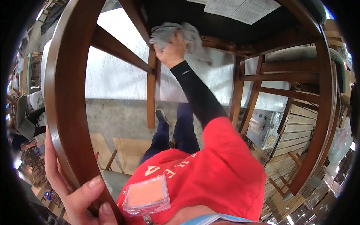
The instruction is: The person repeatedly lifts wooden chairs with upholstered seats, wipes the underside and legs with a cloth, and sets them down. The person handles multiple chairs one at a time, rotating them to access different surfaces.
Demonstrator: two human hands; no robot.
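A dark brown wooden chair (70, 86) is tipped so that its black underside (180, 17), bearing a white printed label (240, 9), shows at the top. My left hand (80, 200) is closed around the thick curved wooden post at the lower left, thumb on the near side. Inside the frame, my right hand (173, 50) grips a crumpled grey cloth (193, 39), pressed close to the joint of a leg and a rail. The cloth hides part of that joint, and its trailing edge is blurred.
Behind the frame lies a surface under shiny plastic wrap (116, 71). Another chair with a grey-green seat (292, 54) stands at the right, above a slatted wooden pallet (296, 127). Flat cardboard (125, 150) lies on the concrete floor near my legs. More chairs crowd the far left.
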